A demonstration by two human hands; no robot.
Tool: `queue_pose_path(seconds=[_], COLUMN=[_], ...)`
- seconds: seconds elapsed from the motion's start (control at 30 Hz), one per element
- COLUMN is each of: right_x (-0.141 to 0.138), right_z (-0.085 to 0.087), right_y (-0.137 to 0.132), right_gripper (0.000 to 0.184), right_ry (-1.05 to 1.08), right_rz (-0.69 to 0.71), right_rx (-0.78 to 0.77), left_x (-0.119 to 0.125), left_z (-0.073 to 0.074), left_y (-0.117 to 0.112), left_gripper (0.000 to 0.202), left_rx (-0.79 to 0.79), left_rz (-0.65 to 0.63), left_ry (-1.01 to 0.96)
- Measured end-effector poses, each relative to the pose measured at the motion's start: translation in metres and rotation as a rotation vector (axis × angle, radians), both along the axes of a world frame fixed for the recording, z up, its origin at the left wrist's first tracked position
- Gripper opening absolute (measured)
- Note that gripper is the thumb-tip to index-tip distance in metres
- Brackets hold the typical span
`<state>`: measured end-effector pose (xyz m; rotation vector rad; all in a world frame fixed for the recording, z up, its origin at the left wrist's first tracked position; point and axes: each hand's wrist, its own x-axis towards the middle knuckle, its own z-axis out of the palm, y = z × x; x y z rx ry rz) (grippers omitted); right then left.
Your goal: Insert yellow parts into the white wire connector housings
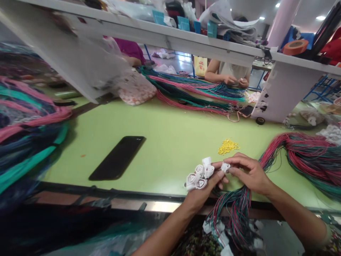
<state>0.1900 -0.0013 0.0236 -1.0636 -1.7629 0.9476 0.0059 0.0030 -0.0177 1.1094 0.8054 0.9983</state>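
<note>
A small white plastic connector [225, 167] is pinched between the fingertips of both hands. My left hand [210, 183] is closed on it from the left, and several more white connectors [200, 174] sit in a cluster against the back of that hand. From the right, my right hand [249, 172] grips the same connector with thumb and fingers. Under the hands, a bundle of thin red, green and dark wires [234, 209] hangs over the table edge, with white connectors at its lower ends. A small pile of yellow pieces [227, 146] lies just beyond my fingers.
A black phone [117, 158] lies on the green table [170, 142]. Wire bundles fill the left [29, 117] and right [306, 160] sides, and more wires [191, 89] lie under the white shelf [165, 35]. Across the table, a person's hands [234, 81] are at work.
</note>
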Motion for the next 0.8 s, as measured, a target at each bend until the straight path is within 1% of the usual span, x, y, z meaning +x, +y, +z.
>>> queue_pose_path(seconds=[0.1, 0.17, 0.27, 0.33, 0.37, 0.4, 0.5, 0.53, 0.57, 0.6, 0.63, 0.7, 0.8], right_x=[0.000, -0.002, -0.006, -0.005, -0.003, 0.000, 0.016, 0.022, 0.028, 0.033, 0.037, 0.041, 0.038], right_z=[-0.010, -0.016, -0.019, -0.019, -0.018, -0.019, -0.027, -0.032, -0.037, -0.042, -0.047, -0.055, -0.058], right_y=[0.001, -0.002, -0.010, -0.014, -0.014, -0.013, 0.003, 0.012, 0.021, 0.032, 0.042, 0.059, 0.076], right_gripper=[0.017, 0.012, 0.009, 0.010, 0.010, 0.011, 0.015, 0.017, 0.018, 0.016, 0.014, 0.016, 0.022], right_ry=[0.016, -0.024, -0.112, -0.147, -0.144, -0.125, -0.061, -0.076, -0.141, -0.240, -0.279, -0.337, -0.388], right_rz=[-0.044, -0.092, -0.146, -0.159, -0.149, -0.120, 0.000, 0.006, -0.035, -0.084, -0.107, -0.138, -0.143], right_rx=[-0.029, 0.000, 0.076, 0.090, 0.060, -0.004, -0.263, -0.304, -0.267, -0.196, -0.168, -0.117, -0.053], left_x=[0.000, 0.001, 0.002, 0.003, 0.003, 0.003, 0.003, 0.004, 0.004, 0.005, 0.006, 0.007, 0.007], left_z=[-0.005, -0.007, -0.007, -0.008, -0.008, -0.008, -0.010, -0.011, -0.011, -0.011, -0.010, -0.008, -0.005], left_y=[0.000, -0.001, -0.003, -0.003, -0.003, -0.003, -0.002, -0.002, -0.002, -0.002, -0.001, -0.001, -0.001], left_gripper=[0.033, 0.031, 0.023, 0.022, 0.023, 0.022, 0.022, 0.023, 0.025, 0.026, 0.028, 0.029, 0.030], left_rx=[-0.040, -0.048, -0.047, -0.053, -0.059, -0.067, -0.092, -0.103, -0.114, -0.123, -0.130, -0.135, -0.147], left_rz=[-0.023, -0.011, -0.008, 0.004, 0.012, 0.016, 0.009, 0.011, 0.018, 0.032, 0.048, 0.079, 0.097], left_ry=[-0.042, -0.036, -0.010, 0.004, 0.014, 0.029, 0.063, 0.069, 0.071, 0.067, 0.062, 0.048, 0.026])
